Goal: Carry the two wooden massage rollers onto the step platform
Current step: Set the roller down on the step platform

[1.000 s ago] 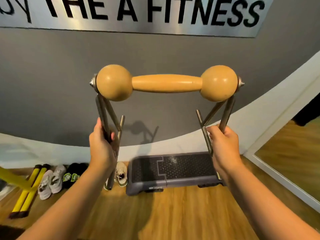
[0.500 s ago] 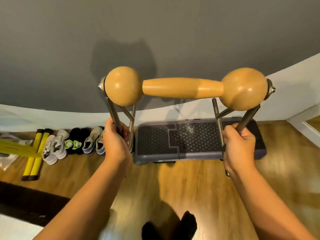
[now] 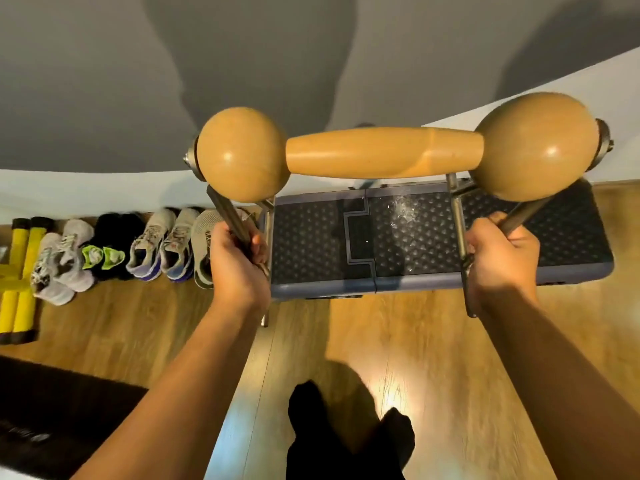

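Now, grip: the left hand (image 3: 239, 268) and right hand (image 3: 498, 258) are each clenched around the metal rods (image 3: 230, 216) under a wooden massage roller (image 3: 384, 152); only one roller can be seen.
Change: a second ago the step platform (image 3: 485, 278) lay small and far below the roller; it now fills the space between the fists (the person has closed in on it).
Meaning: I judge the carry nearly done, with lowering next.
Pose: both forearms reach forward, fists level, the roller held horizontally above the platform's back edge.
Around: shoes (image 3: 166, 245) just left of the platform, yellow bars (image 3: 17, 289) farther left.
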`<state>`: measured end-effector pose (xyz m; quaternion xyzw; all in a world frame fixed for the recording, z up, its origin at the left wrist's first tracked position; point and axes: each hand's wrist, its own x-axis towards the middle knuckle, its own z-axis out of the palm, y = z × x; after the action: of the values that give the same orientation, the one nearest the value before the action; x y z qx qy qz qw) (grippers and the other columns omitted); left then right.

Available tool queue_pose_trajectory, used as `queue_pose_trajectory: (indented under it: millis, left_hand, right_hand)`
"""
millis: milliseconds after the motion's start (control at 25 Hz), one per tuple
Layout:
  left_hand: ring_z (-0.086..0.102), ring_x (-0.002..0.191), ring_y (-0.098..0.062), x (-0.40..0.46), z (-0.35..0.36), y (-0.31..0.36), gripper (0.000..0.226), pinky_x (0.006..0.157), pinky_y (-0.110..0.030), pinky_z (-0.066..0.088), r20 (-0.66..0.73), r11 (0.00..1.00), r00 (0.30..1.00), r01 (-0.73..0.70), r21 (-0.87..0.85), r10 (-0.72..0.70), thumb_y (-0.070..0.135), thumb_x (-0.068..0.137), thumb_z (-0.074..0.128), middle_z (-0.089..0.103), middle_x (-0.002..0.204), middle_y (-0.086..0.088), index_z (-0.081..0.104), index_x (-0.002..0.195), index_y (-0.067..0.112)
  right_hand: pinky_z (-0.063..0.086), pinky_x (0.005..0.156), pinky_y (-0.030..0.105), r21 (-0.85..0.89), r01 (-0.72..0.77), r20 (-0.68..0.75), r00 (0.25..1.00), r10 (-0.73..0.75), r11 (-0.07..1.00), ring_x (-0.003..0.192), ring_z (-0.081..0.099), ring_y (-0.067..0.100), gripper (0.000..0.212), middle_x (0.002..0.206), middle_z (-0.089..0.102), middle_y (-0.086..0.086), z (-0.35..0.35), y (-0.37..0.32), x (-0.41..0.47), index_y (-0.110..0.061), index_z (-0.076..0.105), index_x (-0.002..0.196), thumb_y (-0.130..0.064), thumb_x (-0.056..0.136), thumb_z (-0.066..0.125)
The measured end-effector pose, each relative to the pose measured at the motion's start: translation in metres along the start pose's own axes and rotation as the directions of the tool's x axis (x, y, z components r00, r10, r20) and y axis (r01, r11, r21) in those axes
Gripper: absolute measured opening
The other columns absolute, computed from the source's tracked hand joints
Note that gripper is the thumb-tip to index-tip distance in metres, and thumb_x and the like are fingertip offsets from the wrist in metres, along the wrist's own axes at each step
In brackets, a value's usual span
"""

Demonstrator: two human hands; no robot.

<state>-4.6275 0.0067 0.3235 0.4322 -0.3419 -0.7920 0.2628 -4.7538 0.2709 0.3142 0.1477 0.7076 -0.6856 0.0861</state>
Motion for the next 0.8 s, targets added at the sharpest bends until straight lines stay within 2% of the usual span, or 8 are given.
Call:
queue_pose_trajectory:
  millis: [200,280,440,600,800]
  left_hand:
    - [0.030,0.051,-0.011,0.062,-0.029,-0.063,0.037,0.049,-0.024,0.026,0.051,0.998,0.999,0.008,0.062,-0.011,0.021,0.097,0.039,0.038,0.056,0.004,0.048,0.061,0.023]
    - [0.030,0.050,-0.010,0.077,-0.035,-0.080,0.041,0.049,-0.024,0.026,0.077,0.997,0.997,0.003,0.073,-0.009,0.022,0.095,0.039,0.039,0.054,0.006,0.051,0.056,0.027]
    - [0.028,0.049,-0.011,0.113,-0.043,-0.123,0.050,0.048,-0.025,0.026,0.089,0.999,0.996,0.014,0.042,-0.017,0.023,0.100,0.034,0.041,0.052,0.007,0.054,0.053,0.027]
    - [0.026,0.050,-0.013,0.143,-0.050,-0.163,0.051,0.049,-0.027,0.025,0.078,1.000,0.997,-0.005,0.023,0.003,0.025,0.102,0.032,0.039,0.052,0.005,0.050,0.055,0.026]
    - [0.024,0.052,-0.014,0.161,-0.053,-0.186,0.050,0.051,-0.028,0.024,0.090,0.999,0.996,-0.031,0.038,0.027,0.022,0.102,0.031,0.038,0.052,0.005,0.052,0.057,0.026]
  right_hand:
    - [0.029,0.043,0.018,-0.033,-0.088,-0.082,0.993,0.085,0.996,0.047,0.032,0.006,0.026,0.050,0.035,-0.010,0.018,0.077,0.041,-0.024,0.046,0.050,-0.015,0.070,0.060]
    - [0.031,0.047,0.021,-0.018,-0.115,-0.049,0.992,0.114,0.993,0.050,0.034,0.007,0.029,0.053,0.034,-0.008,0.023,0.098,0.050,-0.025,0.045,0.050,-0.014,0.073,0.060]
    - [0.027,0.050,0.031,-0.014,-0.105,0.045,0.993,0.106,0.994,0.052,0.032,0.010,0.037,0.055,0.031,-0.006,0.033,0.135,0.085,-0.027,0.039,0.053,-0.008,0.079,0.056]
    - [0.035,0.047,0.021,0.054,-0.074,0.062,0.996,0.071,0.996,0.047,0.037,0.005,0.042,0.051,0.035,-0.010,0.042,0.166,0.111,-0.026,0.044,0.050,-0.001,0.082,0.052]
    - [0.021,0.055,0.030,0.089,-0.136,0.000,0.991,0.136,0.987,0.053,0.025,0.009,0.040,0.057,0.027,-0.006,0.048,0.192,0.128,-0.027,0.035,0.056,0.002,0.078,0.052]
